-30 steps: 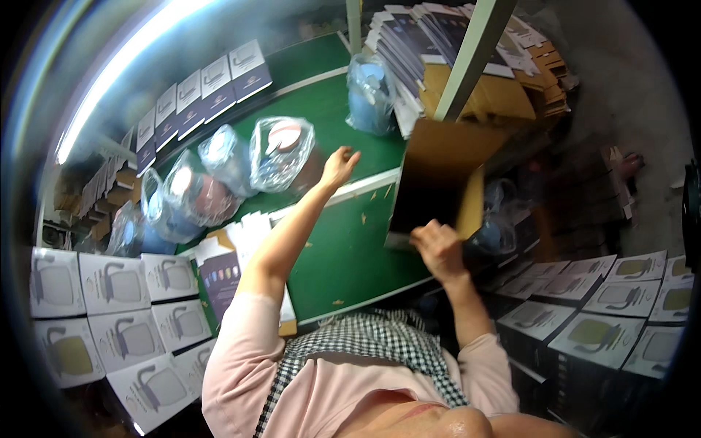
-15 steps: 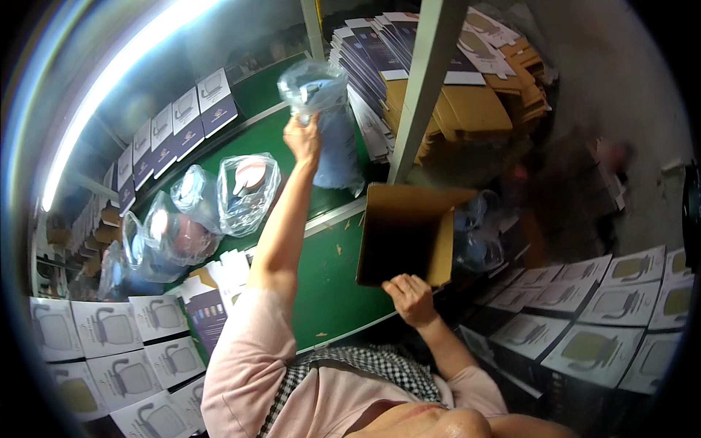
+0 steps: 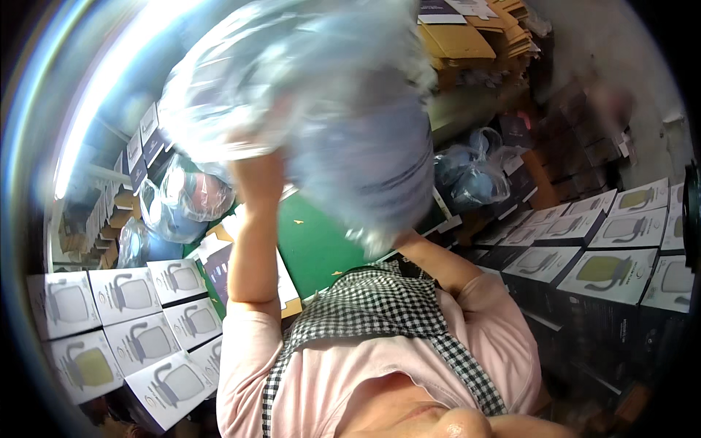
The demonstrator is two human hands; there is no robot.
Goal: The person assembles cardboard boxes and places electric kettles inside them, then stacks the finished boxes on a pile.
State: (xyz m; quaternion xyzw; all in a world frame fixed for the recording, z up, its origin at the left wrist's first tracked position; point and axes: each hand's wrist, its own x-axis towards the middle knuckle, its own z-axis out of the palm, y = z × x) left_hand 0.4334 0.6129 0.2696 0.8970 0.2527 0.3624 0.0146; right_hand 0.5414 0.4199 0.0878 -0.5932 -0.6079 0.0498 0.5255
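Note:
My left hand (image 3: pixel 257 159) is raised close to the head view and grips a clear plastic bag around a pale blue jug (image 3: pixel 361 160). The bag and jug are smeared by motion and fill the upper middle of the picture. My right forearm (image 3: pixel 434 259) reaches in behind the jug's lower end. The right hand itself is hidden there, so its fingers do not show. The brown carton seen earlier is covered by the jug now.
Bagged blue and pink jugs (image 3: pixel 197 193) stand on the left, with more bagged blue jugs (image 3: pixel 475 175) on the right. Printed boxes (image 3: pixel 146 339) line both sides. Flattened cartons (image 3: pixel 456 42) are stacked at the back behind the green table (image 3: pixel 318 237).
My left hand has lifted the bagged blue jug off the table's far side and brought it nearer. My right hand and the open carton have gone out of sight behind it.

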